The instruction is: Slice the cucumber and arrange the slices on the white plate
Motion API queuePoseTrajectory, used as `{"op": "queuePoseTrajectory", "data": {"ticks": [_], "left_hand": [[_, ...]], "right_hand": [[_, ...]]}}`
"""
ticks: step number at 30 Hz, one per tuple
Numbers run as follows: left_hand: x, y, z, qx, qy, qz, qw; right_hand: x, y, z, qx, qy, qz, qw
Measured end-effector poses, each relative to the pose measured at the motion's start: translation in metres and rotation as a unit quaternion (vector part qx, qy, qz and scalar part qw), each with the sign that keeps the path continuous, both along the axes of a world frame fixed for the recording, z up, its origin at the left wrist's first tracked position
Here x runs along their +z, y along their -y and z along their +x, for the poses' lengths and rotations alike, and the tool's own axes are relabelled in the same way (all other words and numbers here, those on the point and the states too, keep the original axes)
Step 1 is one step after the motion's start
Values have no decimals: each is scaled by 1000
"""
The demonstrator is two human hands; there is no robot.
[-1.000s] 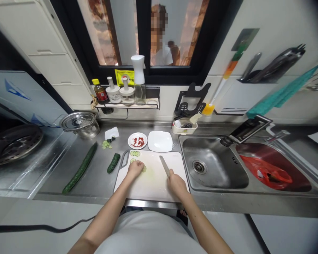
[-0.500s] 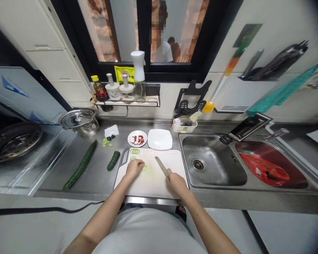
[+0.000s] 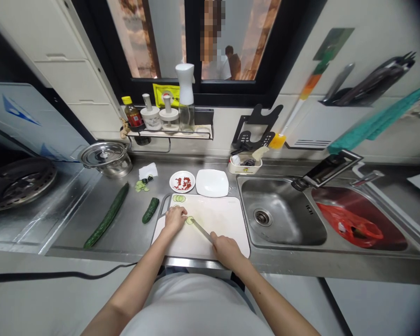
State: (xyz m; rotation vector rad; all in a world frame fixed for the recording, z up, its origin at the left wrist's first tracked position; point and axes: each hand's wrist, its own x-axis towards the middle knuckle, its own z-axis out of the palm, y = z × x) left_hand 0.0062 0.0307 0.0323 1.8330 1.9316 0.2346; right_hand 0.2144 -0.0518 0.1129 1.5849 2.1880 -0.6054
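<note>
My right hand [image 3: 227, 251] grips the handle of a kitchen knife [image 3: 202, 230], whose blade points up and left over the white cutting board [image 3: 227, 214]. The blade's tip touches or nearly touches a thin cucumber slice [image 3: 190, 220]. Just left of that slice is my left hand [image 3: 175, 219], its fingers curled together low over the board; whatever lies inside or under them is hidden. A few overlapping cucumber slices [image 3: 178, 199] rest at the board's upper left corner. Left of the board lie a cut cucumber piece [image 3: 150, 210] and a long whole cucumber [image 3: 107, 215].
Behind the board stand a plate with chopped red bits [image 3: 182, 189] and a white square plate [image 3: 212, 183]. Cucumber scraps [image 3: 142, 186] lie near a steel pot [image 3: 107, 158]. A double sink [image 3: 282, 235] with a red bag [image 3: 350, 226] is at right.
The knife and my right hand have moved left, bringing the blade's tip to the lone cucumber slice. My left hand has shifted slightly left, away from that slice.
</note>
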Motion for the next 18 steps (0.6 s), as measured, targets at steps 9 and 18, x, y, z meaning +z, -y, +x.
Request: {"op": "queuePoseTrajectory", "data": {"ticks": [9,18], "left_hand": [[5,-2,0,3,-5,-20,1000],[7,-3,1,-6,-18,-21,1000]], "right_hand": [[-3,-2,-1,0,-2,-3,1000],[-9,-17,0,33,-8,-12,999]]}}
